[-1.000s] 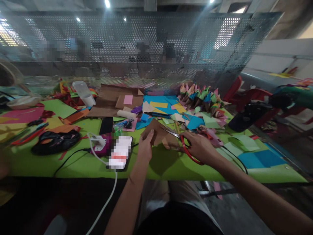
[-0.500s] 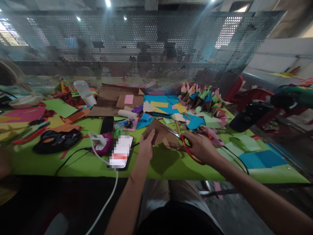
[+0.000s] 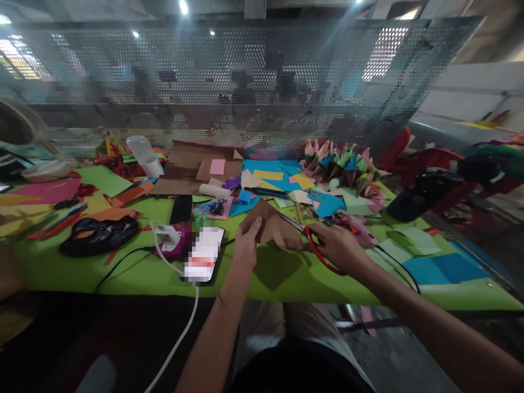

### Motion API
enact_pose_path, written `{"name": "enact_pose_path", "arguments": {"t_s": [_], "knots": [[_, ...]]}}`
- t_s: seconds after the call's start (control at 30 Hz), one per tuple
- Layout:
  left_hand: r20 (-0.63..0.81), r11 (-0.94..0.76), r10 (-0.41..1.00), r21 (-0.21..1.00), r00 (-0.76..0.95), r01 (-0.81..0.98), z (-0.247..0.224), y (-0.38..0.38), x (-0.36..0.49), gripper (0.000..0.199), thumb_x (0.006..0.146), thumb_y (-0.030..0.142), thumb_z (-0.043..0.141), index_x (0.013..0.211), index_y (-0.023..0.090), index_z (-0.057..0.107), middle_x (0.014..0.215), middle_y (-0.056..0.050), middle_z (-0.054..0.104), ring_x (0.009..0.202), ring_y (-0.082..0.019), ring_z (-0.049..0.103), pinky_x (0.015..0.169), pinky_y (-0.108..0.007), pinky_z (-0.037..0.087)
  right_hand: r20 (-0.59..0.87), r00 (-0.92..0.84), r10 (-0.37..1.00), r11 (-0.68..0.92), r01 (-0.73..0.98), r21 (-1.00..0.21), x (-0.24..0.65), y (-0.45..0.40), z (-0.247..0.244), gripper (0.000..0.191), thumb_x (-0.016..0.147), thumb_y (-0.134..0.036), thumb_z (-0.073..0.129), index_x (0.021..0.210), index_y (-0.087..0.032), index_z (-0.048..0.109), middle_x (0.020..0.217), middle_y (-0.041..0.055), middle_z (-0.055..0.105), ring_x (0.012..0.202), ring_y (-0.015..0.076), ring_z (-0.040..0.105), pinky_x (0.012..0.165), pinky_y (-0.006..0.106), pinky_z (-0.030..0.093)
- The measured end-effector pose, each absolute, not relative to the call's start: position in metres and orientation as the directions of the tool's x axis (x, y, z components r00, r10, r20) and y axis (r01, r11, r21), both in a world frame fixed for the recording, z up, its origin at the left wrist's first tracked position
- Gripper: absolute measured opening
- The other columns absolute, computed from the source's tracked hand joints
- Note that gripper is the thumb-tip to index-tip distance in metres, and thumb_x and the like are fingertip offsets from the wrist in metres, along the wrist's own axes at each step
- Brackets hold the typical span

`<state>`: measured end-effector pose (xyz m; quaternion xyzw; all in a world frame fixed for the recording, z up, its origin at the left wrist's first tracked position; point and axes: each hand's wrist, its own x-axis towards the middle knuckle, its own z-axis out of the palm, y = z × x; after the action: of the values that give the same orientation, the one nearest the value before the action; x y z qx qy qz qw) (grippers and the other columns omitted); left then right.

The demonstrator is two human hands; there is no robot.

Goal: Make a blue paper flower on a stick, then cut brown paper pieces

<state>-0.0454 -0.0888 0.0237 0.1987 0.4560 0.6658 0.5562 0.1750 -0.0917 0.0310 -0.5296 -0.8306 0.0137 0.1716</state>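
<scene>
My left hand [image 3: 247,243] grips the left side of a piece of brown paper [image 3: 271,222], thumb on top, above the green table [image 3: 164,277]. Red-handled scissors [image 3: 314,246] are held in my right hand [image 3: 338,246], their blades pointing left and lying against the paper's upper right edge. A small flap of the paper hangs below the blades. Left of my left hand lies a lit phone [image 3: 203,255] with a white cable plugged in.
A purple power block [image 3: 178,243], a dark phone [image 3: 181,209] and a black mask-like item [image 3: 98,234] lie to the left. Paper cones [image 3: 344,161] stand at the back right, near a large brown sheet [image 3: 180,164] and blue paper [image 3: 446,267].
The whole view has shifted slightly, so the table items appear a little further right. My hands keep nearly the same pose on the paper and scissors.
</scene>
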Motion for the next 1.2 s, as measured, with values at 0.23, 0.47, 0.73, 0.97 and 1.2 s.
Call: {"name": "enact_pose_path", "arguments": {"t_s": [0.23, 0.47, 0.73, 0.97, 1.2], "knots": [[-0.145, -0.039, 0.956, 0.799, -0.256, -0.6, 0.009, -0.083, -0.046, 0.03, 0.067, 0.029, 0.083, 0.093, 0.019, 0.073, 0.107, -0.011, 0.077, 0.102, -0.027, 0.073, 0.094, -0.04, 0.057, 0.273, -0.371, 0.888, 0.441, 0.855, -0.273, 0.172, -0.093, 0.034, 0.022, 0.089, -0.043, 0.062, 0.093, -0.023, 0.07, 0.079, 0.0067, 0.076, 0.068, 0.0224, 0.069, 0.058, 0.027, 0.039], [-0.176, -0.031, 0.942, 0.804, -0.287, -0.594, 0.008, -0.083, -0.046, 0.033, 0.064, 0.03, 0.085, 0.093, 0.019, 0.072, 0.104, -0.009, 0.078, 0.097, -0.023, 0.073, 0.09, -0.035, 0.057, 0.179, -0.404, 0.897, 0.439, 0.857, -0.27, 0.168, -0.097, 0.044, 0.028, 0.086, -0.046, 0.066, 0.101, -0.022, 0.066, 0.086, 0.006, 0.076, 0.074, 0.0224, 0.069, 0.058, 0.025, 0.038], [-0.146, -0.003, 0.968, 0.804, -0.204, -0.594, 0.005, -0.082, -0.046, 0.05, 0.055, 0.04, 0.09, 0.097, 0.017, 0.075, 0.105, -0.01, 0.079, 0.096, -0.024, 0.074, 0.089, -0.034, 0.057, 0.104, -0.443, 0.89, 0.447, 0.807, -0.387, 0.171, -0.096, 0.048, 0.035, 0.089, -0.05, 0.06, 0.108, -0.021, 0.062, 0.092, 0.0086, 0.075, 0.077, 0.024, 0.069, 0.063, 0.027, 0.044], [-0.197, 0.062, 0.966, 0.803, -0.165, -0.593, 0.003, -0.081, -0.047, 0.053, 0.053, 0.043, 0.093, 0.096, 0.017, 0.075, 0.107, -0.012, 0.078, 0.102, -0.029, 0.074, 0.091, -0.039, 0.057, 0.036, -0.507, 0.861, 0.419, 0.667, -0.617, 0.172, -0.096, 0.057, 0.047, 0.09, -0.066, 0.05, 0.099, -0.021, 0.06, 0.08, 0.0038, 0.067, 0.07, 0.0203, 0.064, 0.062, 0.029, 0.049], [-0.151, 0.04, 0.977, 0.82, -0.149, -0.571, -0.002, -0.079, -0.047, 0.058, 0.053, 0.045, 0.093, 0.101, 0.017, 0.076, 0.11, -0.013, 0.077, 0.103, -0.029, 0.074, 0.091, -0.038, 0.057, -0.05, -0.484, 0.874, 0.255, 0.543, -0.8, 0.168, -0.097, 0.052, 0.052, 0.084, -0.072, 0.053, 0.095, -0.021, 0.058, 0.083, 0.0015, 0.06, 0.066, 0.0153, 0.062, 0.053, 0.024, 0.053]]}}
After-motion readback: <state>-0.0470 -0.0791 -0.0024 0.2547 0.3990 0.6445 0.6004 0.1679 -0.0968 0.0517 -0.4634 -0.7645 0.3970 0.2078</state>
